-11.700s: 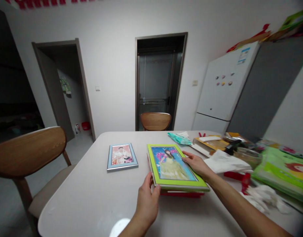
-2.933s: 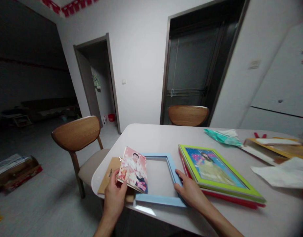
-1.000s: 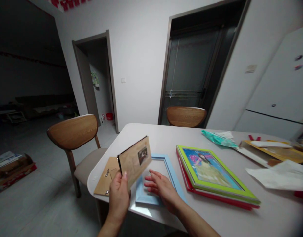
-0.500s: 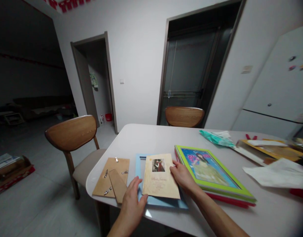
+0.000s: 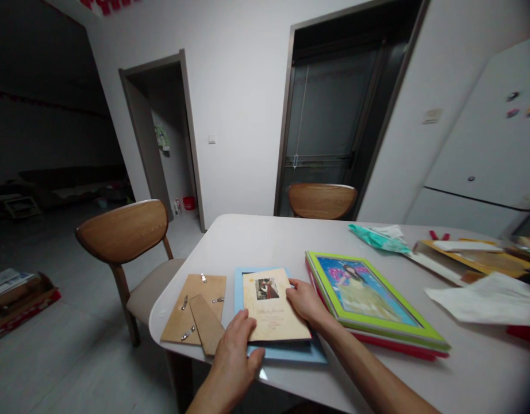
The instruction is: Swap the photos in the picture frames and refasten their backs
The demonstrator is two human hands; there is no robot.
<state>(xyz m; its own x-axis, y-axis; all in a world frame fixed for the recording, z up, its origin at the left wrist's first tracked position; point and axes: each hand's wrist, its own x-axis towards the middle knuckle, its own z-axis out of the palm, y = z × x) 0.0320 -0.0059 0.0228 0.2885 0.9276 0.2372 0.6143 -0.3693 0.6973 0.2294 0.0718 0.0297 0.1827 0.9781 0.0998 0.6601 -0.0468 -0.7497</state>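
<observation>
A cream printed card (image 5: 274,307) with a small photo near its top lies tilted over a light blue picture frame (image 5: 286,352) at the table's front edge. My right hand (image 5: 306,302) pinches the card's right edge. At the card's lower left corner, my left hand (image 5: 237,353) rests with thumb spread apart and fingertips against its edge. Just left of the frame is a brown backing board (image 5: 204,287) with metal clips and a hinged stand leg (image 5: 207,325). To the right, a lime green picture frame (image 5: 366,290) holding a portrait sits stacked on a red one.
A teal and white plastic wrapper (image 5: 379,238) lies behind the stacked frames. White paper (image 5: 489,299) and a yellow envelope (image 5: 484,259) are on the table's right side. Wooden chairs stand at the left (image 5: 127,230) and far side (image 5: 322,201) of the white table (image 5: 260,238).
The card has slid a little left over the blue frame, with my right hand moving along. My left thumb has come off the card's lower edge.
</observation>
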